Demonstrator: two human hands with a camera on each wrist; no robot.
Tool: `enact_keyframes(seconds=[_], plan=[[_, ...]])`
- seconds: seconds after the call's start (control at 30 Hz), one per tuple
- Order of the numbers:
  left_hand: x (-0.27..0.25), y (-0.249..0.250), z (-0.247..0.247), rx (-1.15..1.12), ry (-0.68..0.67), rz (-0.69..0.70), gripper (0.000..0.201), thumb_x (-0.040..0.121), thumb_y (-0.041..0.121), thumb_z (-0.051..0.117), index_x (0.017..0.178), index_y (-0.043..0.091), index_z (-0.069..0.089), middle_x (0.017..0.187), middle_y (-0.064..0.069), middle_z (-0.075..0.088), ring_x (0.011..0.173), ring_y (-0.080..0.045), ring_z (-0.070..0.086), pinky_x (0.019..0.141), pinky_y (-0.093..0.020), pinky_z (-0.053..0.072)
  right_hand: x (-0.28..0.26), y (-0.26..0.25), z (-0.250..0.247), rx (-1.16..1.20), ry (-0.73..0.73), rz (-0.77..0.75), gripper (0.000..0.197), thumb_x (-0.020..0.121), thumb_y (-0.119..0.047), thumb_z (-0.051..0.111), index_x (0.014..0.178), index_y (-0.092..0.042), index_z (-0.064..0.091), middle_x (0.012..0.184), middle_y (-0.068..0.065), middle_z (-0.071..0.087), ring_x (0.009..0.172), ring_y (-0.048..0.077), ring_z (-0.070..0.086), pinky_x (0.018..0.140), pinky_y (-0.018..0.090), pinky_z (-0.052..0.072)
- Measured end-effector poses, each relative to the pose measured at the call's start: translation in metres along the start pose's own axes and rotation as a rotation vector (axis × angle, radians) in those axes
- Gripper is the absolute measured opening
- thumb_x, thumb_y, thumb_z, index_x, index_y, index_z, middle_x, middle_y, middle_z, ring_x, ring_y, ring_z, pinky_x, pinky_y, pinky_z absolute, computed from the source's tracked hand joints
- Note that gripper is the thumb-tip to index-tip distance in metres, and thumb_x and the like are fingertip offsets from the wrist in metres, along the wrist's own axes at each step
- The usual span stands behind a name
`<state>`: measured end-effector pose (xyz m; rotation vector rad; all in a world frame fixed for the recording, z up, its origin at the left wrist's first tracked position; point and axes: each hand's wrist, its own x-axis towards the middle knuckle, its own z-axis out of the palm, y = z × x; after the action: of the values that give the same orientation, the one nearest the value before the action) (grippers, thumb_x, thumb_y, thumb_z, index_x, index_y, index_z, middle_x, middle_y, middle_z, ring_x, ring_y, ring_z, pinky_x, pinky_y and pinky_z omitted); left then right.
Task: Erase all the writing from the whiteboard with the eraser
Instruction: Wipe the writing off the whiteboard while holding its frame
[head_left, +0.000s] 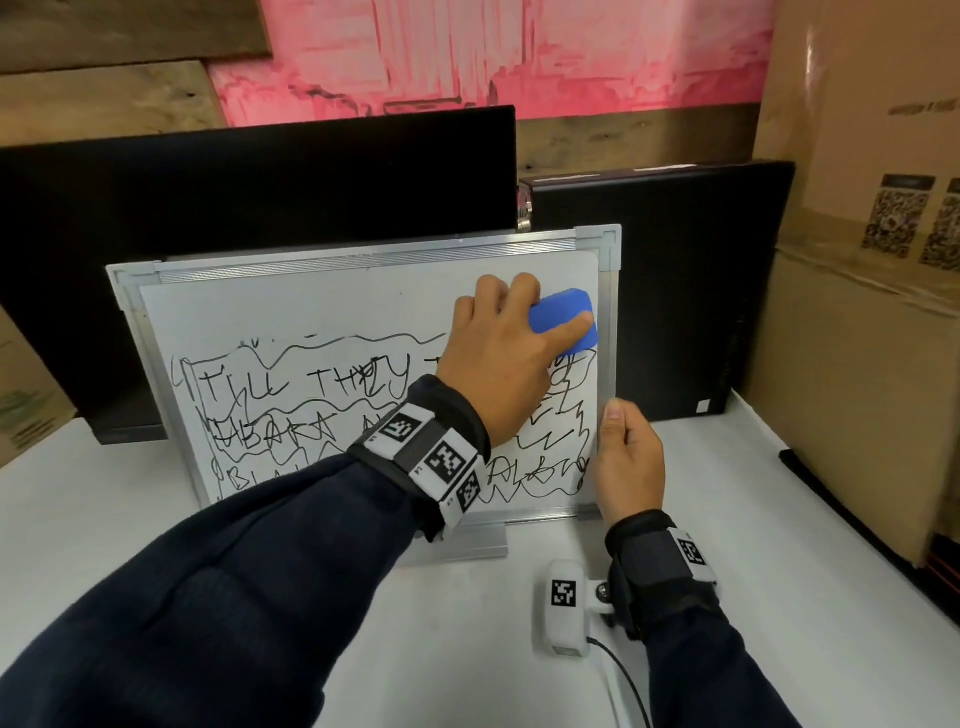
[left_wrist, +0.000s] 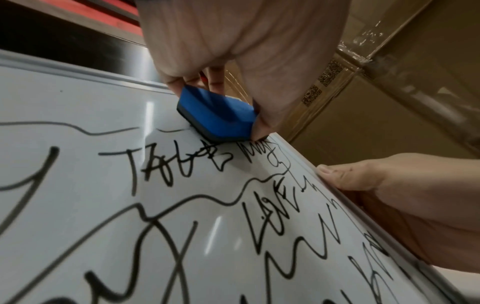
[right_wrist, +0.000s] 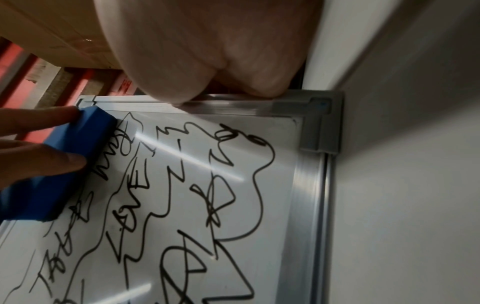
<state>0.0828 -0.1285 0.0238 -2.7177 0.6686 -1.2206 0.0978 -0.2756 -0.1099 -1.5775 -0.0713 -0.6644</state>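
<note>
- The left hand (head_left: 498, 353) grips the blue eraser (head_left: 563, 322), fingers curled over its top edge and thumb along its lower side, pad pressed flat to the whiteboard (head_left: 322, 312) near its upper right corner.
- The eraser's long axis runs roughly across the board, tilted down toward the right frame.
- The writing (head_left: 311, 405) lies below and to the left of the eraser; its lower edge touches the topmost scrawl, so I judge the coming stroke must go downward and leftward.
- The band above the eraser's level is bare of ink.
- The right hand (head_left: 628, 457) pinches the board's right frame edge, thumb on the front, steadying it upright on the table (head_left: 130, 519).
</note>
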Motion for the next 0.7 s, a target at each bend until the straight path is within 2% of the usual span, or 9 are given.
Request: enact_keyframes(seconds=[0.1, 0.2, 0.3, 0.43, 0.6, 0.7], plan=[[0.003, -0.003, -0.002, 0.011, 0.024, 0.035, 0.055, 0.077, 0.016, 0.081, 0.129, 0.028, 0.067, 0.119, -0.019, 0.058, 0.106, -0.042, 0.054, 0.082, -0.050, 0.045, -0.001, 0.000, 0.000, 0.002, 0.000, 0.008, 0.030, 0.108, -0.024, 0.039, 0.093, -0.008, 0.059, 0.083, -0.005, 0.065, 0.074, -0.005, 0.061, 0.062, 0.008, 0.047], [0.007, -0.004, -0.001, 0.024, 0.034, 0.030, 0.060, 0.077, 0.014, 0.081, 0.133, 0.030, 0.064, 0.123, -0.019, 0.057, 0.109, -0.042, 0.053, 0.083, -0.049, 0.046, -0.001, 0.000, 0.001, -0.002, 0.002, -0.002, 0.029, 0.108, -0.024, 0.039, 0.090, -0.011, 0.058, 0.080, -0.008, 0.062, 0.072, -0.003, 0.058, 0.063, 0.008, 0.046], [0.010, -0.002, 0.002, 0.052, -0.001, 0.053, 0.064, 0.079, 0.019, 0.082, 0.137, 0.032, 0.060, 0.131, -0.017, 0.053, 0.117, -0.041, 0.050, 0.088, -0.050, 0.046, 0.000, 0.001, 0.000, -0.002, 0.013, -0.014, 0.029, 0.108, -0.023, 0.039, 0.087, -0.015, 0.058, 0.077, -0.011, 0.059, 0.072, -0.003, 0.055, 0.066, 0.007, 0.044], [0.008, -0.005, -0.004, 0.072, -0.033, 0.052, 0.059, 0.082, 0.024, 0.080, 0.136, 0.032, 0.060, 0.137, -0.017, 0.051, 0.123, -0.043, 0.046, 0.095, -0.052, 0.043, 0.000, -0.002, 0.000, 0.003, 0.009, -0.021, 0.029, 0.108, -0.019, 0.039, 0.087, -0.009, 0.057, 0.076, -0.010, 0.058, 0.069, -0.006, 0.055, 0.063, 0.005, 0.042], [-0.002, -0.017, -0.011, 0.028, 0.012, 0.009, 0.051, 0.083, 0.014, 0.073, 0.131, 0.027, 0.066, 0.131, -0.020, 0.054, 0.119, -0.046, 0.047, 0.093, -0.054, 0.039, 0.000, -0.004, 0.000, 0.002, 0.006, -0.021, 0.029, 0.108, -0.021, 0.039, 0.086, -0.011, 0.057, 0.075, -0.010, 0.057, 0.069, -0.006, 0.054, 0.063, 0.006, 0.043], [-0.003, -0.016, -0.016, 0.040, -0.009, 0.001, 0.049, 0.084, 0.016, 0.070, 0.131, 0.027, 0.066, 0.131, -0.019, 0.052, 0.121, -0.045, 0.046, 0.096, -0.054, 0.037, -0.001, -0.006, -0.001, 0.007, 0.005, -0.025, 0.029, 0.108, -0.019, 0.039, 0.085, -0.011, 0.055, 0.073, -0.011, 0.055, 0.067, -0.007, 0.054, 0.061, 0.005, 0.042]])
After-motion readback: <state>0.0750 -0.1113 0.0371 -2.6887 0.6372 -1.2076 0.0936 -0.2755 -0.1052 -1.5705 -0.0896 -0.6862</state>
